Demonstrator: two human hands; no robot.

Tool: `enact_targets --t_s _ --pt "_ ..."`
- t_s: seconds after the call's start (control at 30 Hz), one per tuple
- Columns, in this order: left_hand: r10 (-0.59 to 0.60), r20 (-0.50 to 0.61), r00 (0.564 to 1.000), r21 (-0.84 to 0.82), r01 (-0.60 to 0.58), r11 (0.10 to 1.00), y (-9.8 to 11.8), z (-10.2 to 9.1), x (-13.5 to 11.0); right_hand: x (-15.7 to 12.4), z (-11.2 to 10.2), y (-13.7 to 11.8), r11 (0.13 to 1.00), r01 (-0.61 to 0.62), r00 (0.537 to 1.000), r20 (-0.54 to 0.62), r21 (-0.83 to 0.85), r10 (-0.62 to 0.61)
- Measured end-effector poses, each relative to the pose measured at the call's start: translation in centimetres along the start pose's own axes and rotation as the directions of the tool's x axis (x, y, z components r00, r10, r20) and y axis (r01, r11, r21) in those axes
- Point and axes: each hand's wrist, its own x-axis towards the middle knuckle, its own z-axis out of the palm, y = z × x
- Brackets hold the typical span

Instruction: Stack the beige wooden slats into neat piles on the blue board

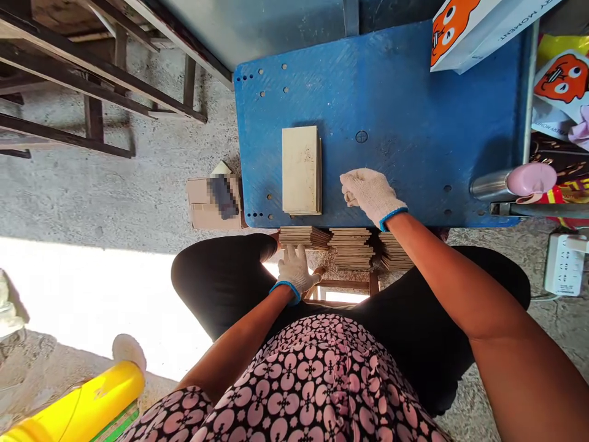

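My left hand (pixel 294 269), in a white knit glove, reaches down between my knees, its fingers apart and lying on the nearest stack of thin brown boards (pixel 301 236) on a low wooden stool (pixel 343 286). My gloved right hand (pixel 370 191) rests on the blue table (pixel 405 116) near its front edge, fingers curled under; whether it holds anything is hidden. A neat pile of pale rectangular boards (pixel 301 169) lies on the table, left of my right hand and apart from it. Two more stacks of brown boards (pixel 352 247) sit under the table edge.
A white box with an orange cartoon face (pixel 473 27) lies at the table's far right corner. A steel bottle with a pink cap (pixel 515 182) lies at the right edge. A cardboard box (pixel 211 202) and dark wooden frames (pixel 96 80) stand left; a power strip (pixel 564 264) lies right.
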Motion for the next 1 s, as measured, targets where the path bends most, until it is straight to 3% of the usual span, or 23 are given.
enact_targets --t_s 0.23,0.53,0.73,0.83,1.0 --pt "-0.025 0.109 0.994 0.110 0.013 0.994 0.3 0.2 0.7 0.1 -0.3 0.3 0.999 0.026 1.000 0.008 -0.044 -0.026" --pt "-0.016 0.095 0.995 0.264 -0.010 0.964 0.2 1.3 0.4 0.3 -0.3 0.4 0.995 0.035 0.999 0.011 -0.088 -0.034" --pt "-0.045 0.108 0.993 0.225 0.020 0.974 -0.2 2.6 1.0 0.6 -0.4 0.9 0.994 0.049 0.999 0.018 -0.101 -0.048" --pt "0.003 0.094 0.996 0.211 -0.022 0.977 -0.2 2.5 0.7 0.6 -0.4 1.0 0.994 0.056 0.998 0.017 -0.096 -0.055" --pt "0.038 -0.038 0.999 0.270 -0.027 0.962 0.3 1.7 0.5 0.6 -0.3 1.1 0.994 0.063 0.998 0.019 -0.094 -0.062"
